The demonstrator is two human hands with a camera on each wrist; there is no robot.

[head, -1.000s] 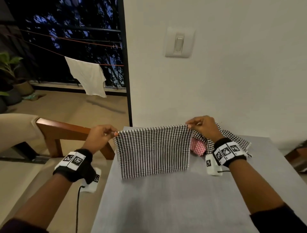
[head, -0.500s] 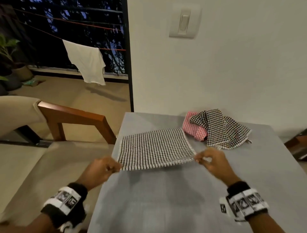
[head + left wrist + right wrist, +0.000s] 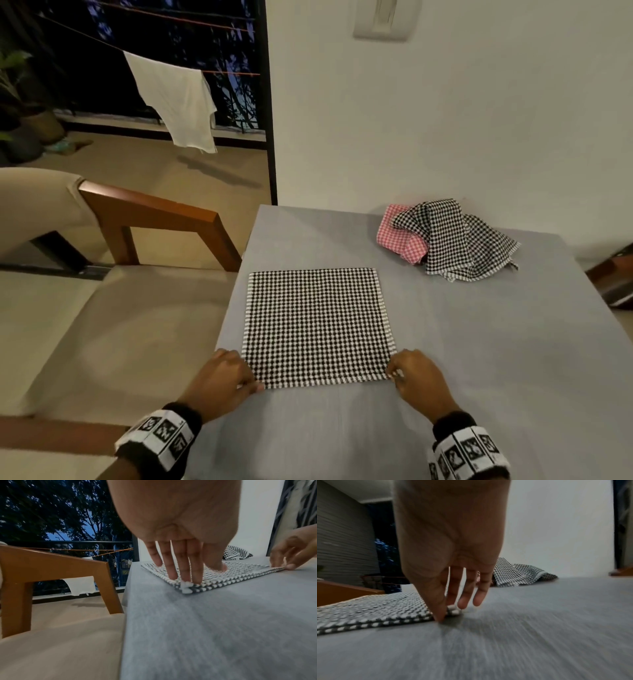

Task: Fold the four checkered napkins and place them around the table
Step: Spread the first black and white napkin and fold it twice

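A black-and-white checkered napkin (image 3: 315, 325) (image 3: 240, 572) (image 3: 376, 608) lies flat on the grey table (image 3: 342, 428), towards its left side. Its near edge shows two layers. My left hand (image 3: 222, 377) (image 3: 185, 574) presses straight fingertips on the near-left corner, with the thumb resting further in on the cloth. My right hand (image 3: 411, 373) (image 3: 450, 601) pinches the near-right corner between thumb and fingers. A crumpled pile of black checkered napkins (image 3: 455, 240) (image 3: 518, 574) lies at the back right, with a pink checkered napkin (image 3: 399, 236) under its left side.
A wooden armrest (image 3: 154, 212) and a cream seat cushion (image 3: 120, 325) stand right beside the table's left edge. The wall runs along the table's far edge. A white cloth (image 3: 178, 99) hangs on a line outside.
Both hands have brought the napkin down from hanging in the air and drawn it towards me. It now lies flat on the table.
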